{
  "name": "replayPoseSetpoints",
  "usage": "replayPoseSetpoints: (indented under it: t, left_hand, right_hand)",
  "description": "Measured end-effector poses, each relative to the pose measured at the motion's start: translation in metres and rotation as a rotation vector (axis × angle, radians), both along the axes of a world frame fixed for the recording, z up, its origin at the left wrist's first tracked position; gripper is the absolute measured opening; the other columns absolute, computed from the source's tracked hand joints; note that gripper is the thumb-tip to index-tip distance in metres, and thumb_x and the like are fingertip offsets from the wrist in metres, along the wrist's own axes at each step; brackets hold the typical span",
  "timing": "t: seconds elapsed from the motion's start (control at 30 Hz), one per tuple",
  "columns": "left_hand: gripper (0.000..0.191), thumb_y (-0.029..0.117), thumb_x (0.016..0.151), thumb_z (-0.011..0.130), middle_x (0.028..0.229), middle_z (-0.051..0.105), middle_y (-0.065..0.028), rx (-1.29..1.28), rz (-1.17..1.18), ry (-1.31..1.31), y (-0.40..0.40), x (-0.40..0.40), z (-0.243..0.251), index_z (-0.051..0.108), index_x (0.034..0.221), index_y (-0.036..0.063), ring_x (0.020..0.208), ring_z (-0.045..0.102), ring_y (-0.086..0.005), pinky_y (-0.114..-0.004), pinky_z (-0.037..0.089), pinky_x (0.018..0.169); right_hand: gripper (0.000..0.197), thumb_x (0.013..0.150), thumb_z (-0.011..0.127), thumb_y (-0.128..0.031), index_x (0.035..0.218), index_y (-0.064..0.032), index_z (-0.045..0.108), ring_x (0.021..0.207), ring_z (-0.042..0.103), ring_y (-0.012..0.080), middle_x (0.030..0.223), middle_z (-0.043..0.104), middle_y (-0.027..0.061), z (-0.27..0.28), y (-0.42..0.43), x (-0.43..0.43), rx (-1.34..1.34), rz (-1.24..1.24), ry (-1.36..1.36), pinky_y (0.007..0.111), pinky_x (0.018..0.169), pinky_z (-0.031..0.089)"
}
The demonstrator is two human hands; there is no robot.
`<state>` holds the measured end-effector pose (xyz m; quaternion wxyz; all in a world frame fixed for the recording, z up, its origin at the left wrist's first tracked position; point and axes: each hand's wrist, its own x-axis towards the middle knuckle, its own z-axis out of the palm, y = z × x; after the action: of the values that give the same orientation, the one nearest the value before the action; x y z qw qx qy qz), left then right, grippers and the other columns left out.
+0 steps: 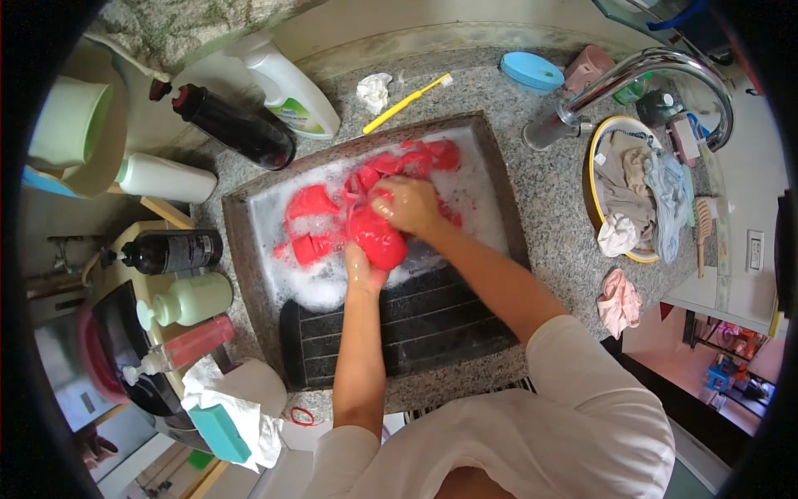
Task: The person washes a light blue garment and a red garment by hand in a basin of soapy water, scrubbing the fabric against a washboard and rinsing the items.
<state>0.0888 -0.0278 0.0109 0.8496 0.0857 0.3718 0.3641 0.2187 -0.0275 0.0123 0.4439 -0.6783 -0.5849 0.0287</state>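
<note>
A wet red garment (377, 240) is bunched between my two hands over a stone sink (512, 206) of soapy water. My left hand (363, 265) cups the bundle from below, its fingers partly hidden under the cloth. From the right, my right hand (408, 203) grips the top of the same cloth. More red fabric (312, 203) spreads through the white suds (318, 290) to the left and behind. A dark ribbed washboard slab (424, 324) slopes up on the near side of the basin, beneath my forearms.
Behind the sink lie a yellow toothbrush (405, 105) and crumpled white cloth (374, 92). A chrome faucet (548, 132) and a yellow-rimmed basin (592, 206) of clothes stand right, near a pink cloth (619, 302). Several bottles, including a white spray bottle (299, 93) and a green pump bottle (196, 299), line the left.
</note>
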Motion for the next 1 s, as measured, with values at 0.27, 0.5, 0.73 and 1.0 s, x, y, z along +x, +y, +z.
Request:
replayPoseSetpoints:
  t: [0.27, 0.5, 0.73, 1.0]
  left_hand:
    - [0.049, 0.017, 0.079, 0.059, 0.115, 0.049, -0.0107, 0.864, -0.341, 1.157, 0.007, -0.042, -0.067, 0.041, 0.124, 0.0056, 0.107, 0.046, -0.0284, -0.038, 0.036, 0.091]
    - [0.061, 0.020, 0.077, 0.061, 0.123, 0.046, -0.0206, 0.946, -0.727, 1.377, 0.048, -0.017, -0.069, 0.036, 0.128, 0.0003, 0.111, 0.046, -0.0320, -0.040, 0.037, 0.091]
    - [0.045, 0.044, 0.084, 0.049, 0.102, 0.059, -0.0083, -0.094, -0.300, 0.075, 0.054, -0.016, -0.028, 0.051, 0.114, 0.0105, 0.093, 0.056, -0.0247, -0.042, 0.046, 0.080]
    - [0.036, 0.042, 0.085, 0.048, 0.091, 0.060, -0.0062, -0.172, -0.215, -0.258, 0.027, -0.033, -0.025, 0.054, 0.100, 0.0096, 0.083, 0.058, -0.0209, -0.038, 0.049, 0.072]
  right_hand:
    - [0.046, 0.066, 0.061, -0.019, 0.112, -0.0180, 0.054, 0.104, 0.046, 0.0320, 0.122, 0.044, 0.0094, -0.009, -0.039, 0.021, -0.326, 0.101, -0.430, 0.049, 0.080, 0.043]
    - [0.038, 0.074, 0.053, -0.024, 0.112, -0.0155, 0.055, 0.094, 0.058, 0.0292, 0.101, 0.059, 0.0164, -0.070, -0.006, 0.043, -0.547, 0.287, -0.161, 0.046, 0.074, 0.046]
    - [0.018, 0.069, 0.057, -0.023, 0.067, -0.0062, 0.062, 0.068, 0.060, 0.0276, 0.070, 0.059, 0.0140, 0.030, -0.001, -0.030, -0.455, 0.286, -0.293, 0.038, 0.055, 0.048]
    - [0.006, 0.062, 0.061, -0.023, 0.065, -0.0178, 0.060, 0.063, 0.057, 0.0206, 0.073, 0.056, -0.0004, 0.035, -0.035, -0.082, 0.078, 0.266, 0.027, 0.035, 0.048, 0.045]
